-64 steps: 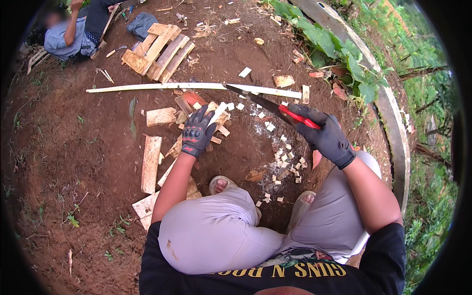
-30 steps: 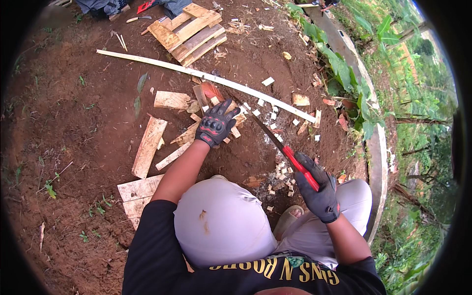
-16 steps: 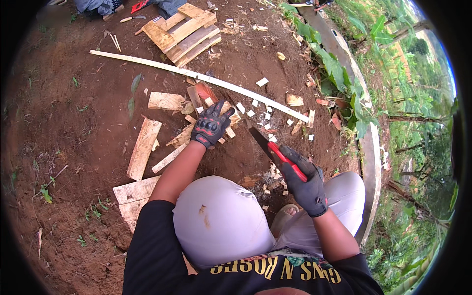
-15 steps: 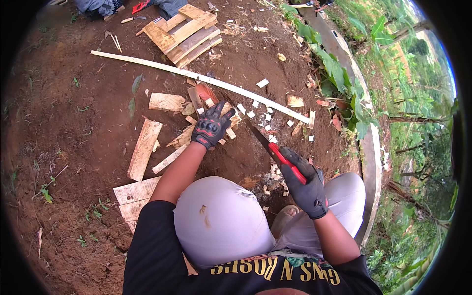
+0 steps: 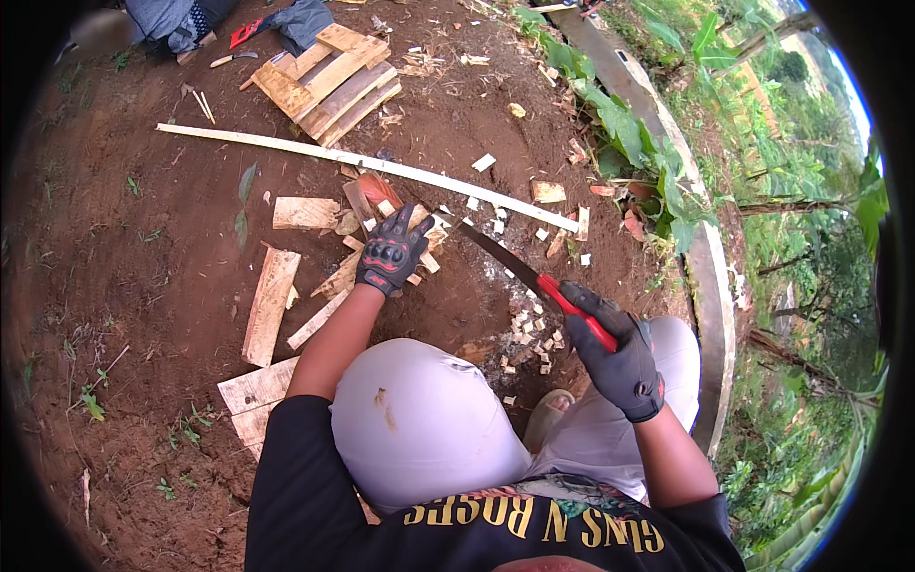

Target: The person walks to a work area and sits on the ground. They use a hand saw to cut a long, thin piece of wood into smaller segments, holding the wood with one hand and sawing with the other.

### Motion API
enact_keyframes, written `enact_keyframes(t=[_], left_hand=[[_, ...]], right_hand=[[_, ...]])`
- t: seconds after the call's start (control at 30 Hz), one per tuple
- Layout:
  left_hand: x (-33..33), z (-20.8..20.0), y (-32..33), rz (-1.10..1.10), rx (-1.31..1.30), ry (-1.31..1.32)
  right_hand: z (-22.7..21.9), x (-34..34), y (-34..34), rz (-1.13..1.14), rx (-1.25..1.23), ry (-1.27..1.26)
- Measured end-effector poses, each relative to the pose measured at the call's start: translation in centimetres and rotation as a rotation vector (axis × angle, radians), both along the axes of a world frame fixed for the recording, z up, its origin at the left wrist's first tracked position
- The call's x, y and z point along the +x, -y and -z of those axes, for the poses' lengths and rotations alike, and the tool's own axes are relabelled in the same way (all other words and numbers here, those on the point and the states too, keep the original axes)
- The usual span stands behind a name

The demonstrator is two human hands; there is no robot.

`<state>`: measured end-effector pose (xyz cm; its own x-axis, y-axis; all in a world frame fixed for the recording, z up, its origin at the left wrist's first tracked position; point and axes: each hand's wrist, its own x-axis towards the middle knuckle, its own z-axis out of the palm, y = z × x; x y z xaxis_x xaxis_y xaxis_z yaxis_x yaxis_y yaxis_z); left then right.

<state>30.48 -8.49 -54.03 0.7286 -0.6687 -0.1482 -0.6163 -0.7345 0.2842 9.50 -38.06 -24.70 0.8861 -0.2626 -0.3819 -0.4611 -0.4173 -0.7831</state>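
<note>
My right hand (image 5: 615, 355), in a dark glove, is wrapped round the red handle of a hand saw (image 5: 515, 266). The dark blade slants away to the left, its tip near the small wood pieces beside my left hand. My left hand (image 5: 393, 252), gloved in black with red trim, rests over a heap of short wood pieces (image 5: 335, 276) with its fingers apart. What lies under the palm is hidden. Just beyond runs a long thin wooden strip (image 5: 372, 166) on the soil. Small cut wood blocks (image 5: 529, 329) are scattered under and around the blade.
A stack of boards (image 5: 334, 81) stands at the far side, near a knife (image 5: 233, 58) and a person's clothed leg (image 5: 172, 19). Loose planks (image 5: 271, 305) lie at left. A concrete edge (image 5: 705, 286) with leafy plants borders the right.
The saw and my right hand have drawn back to the right, toward me. My left hand keeps its place over the wood pieces. The whole view has shifted slightly.
</note>
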Motion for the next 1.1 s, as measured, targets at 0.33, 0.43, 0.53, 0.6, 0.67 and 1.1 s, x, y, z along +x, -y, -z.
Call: enact_keyframes(t=[0.33, 0.43, 0.53, 0.6, 0.67, 1.1], left_hand=[[-0.1, 0.0, 0.3, -0.034, -0.049, 0.022], [0.2, 0.0, 0.4, -0.046, -0.041, 0.073], [0.6, 0.0, 0.7, -0.024, -0.039, 0.046], [0.0, -0.4, 0.5, -0.02, -0.035, 0.021], [-0.1, 0.0, 0.0, -0.017, 0.003, 0.06], [-0.2, 0.3, -0.1, -0.009, -0.003, 0.044]], right_hand=[[3.2, -3.4, -2.3, -0.024, -0.151, 0.126], [4.8, -1.8, -2.3, -0.061, -0.132, 0.131], [5.2, -2.2, -1.2, -0.115, -0.154, 0.14], [3.0, -2.9, -1.1, -0.095, -0.129, 0.066], [2.0, -4.0, -1.3, -0.006, -0.013, 0.055], [-0.2, -1.7, -2.4, -0.046, -0.049, -0.075]])
